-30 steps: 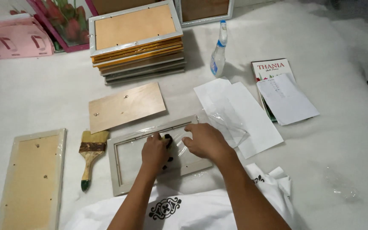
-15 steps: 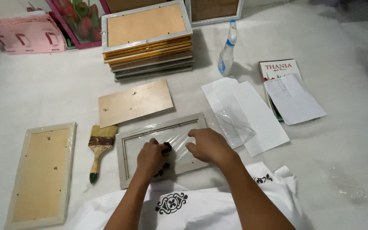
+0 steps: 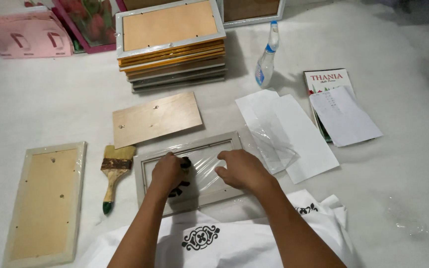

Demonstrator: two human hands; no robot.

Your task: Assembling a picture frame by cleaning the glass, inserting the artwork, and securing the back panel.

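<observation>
Grey picture frame [image 3: 191, 171], lying flat on the white covered work surface [image 3: 50, 109] directly before the person, its opening spanned by clear plastic film [image 3: 205, 160]. Left hand [image 3: 167, 173]: curled, knuckles up, pressing on the film inside the frame; a small dark object shows at its fingertips, kind cannot be told. Right hand [image 3: 242, 170]: fingers bent, resting palm-down on the film and the frame's right side. Plywood backing board [image 3: 156, 118]: just beyond the frame. Paintbrush [image 3: 113, 173]: just left of the frame, green handle toward the person. Backed frame [image 3: 44, 201]: face down, far left. Stack of frames [image 3: 172, 47]: at the far edge. Spray bottle [image 3: 267, 58]: upright, right of the stack. White paper sheets [image 3: 294, 134]: right of the frame.
</observation>
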